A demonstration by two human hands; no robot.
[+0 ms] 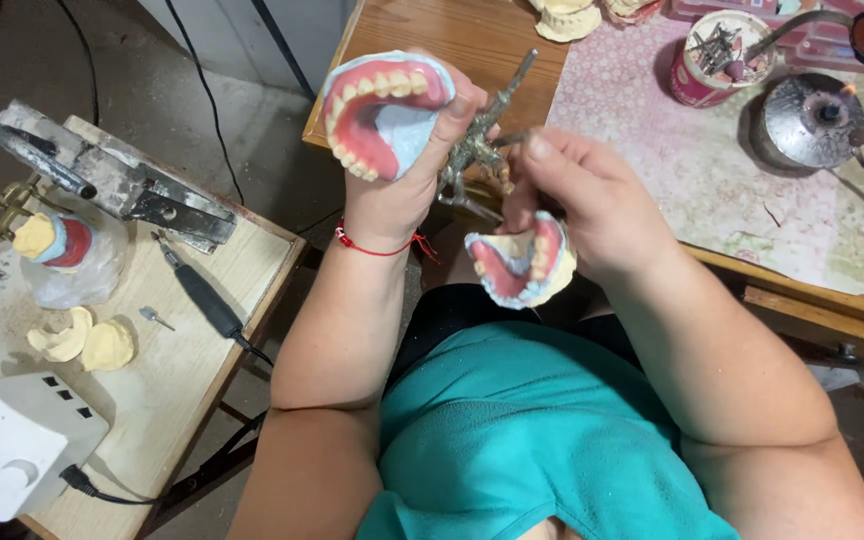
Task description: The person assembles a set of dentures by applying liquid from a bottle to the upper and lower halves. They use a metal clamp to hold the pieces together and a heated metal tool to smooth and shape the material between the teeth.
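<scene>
**Two wax dentures held in the air, with nothing beneath them**

Nearest the body, the right hand (592,215) has its fingers curled around the lower wax denture on its blue-edged cast (524,265), which hangs over the lap, off any table. It looks to be held mostly from above, so a slackened grip would likely drop it to the floor, chipping the plaster or knocking teeth from the pink wax. The same fingers seem to pinch the metal articulator (477,145), so the grip is divided.

The left hand (402,170), with a red thread at its wrist, is clenched on the upper wax denture (382,112) and also touches the articulator; a twist could press a thumb into the soft wax.

On the side table's front edge sit a white control box (12,440), two plaster casts (82,342) and a black handpiece (202,295). Farther off, near the patterned cloth's far right corner, a small burner (817,118) shows a flame beside a tin of tools (717,55); wax brought close could soften.
</scene>
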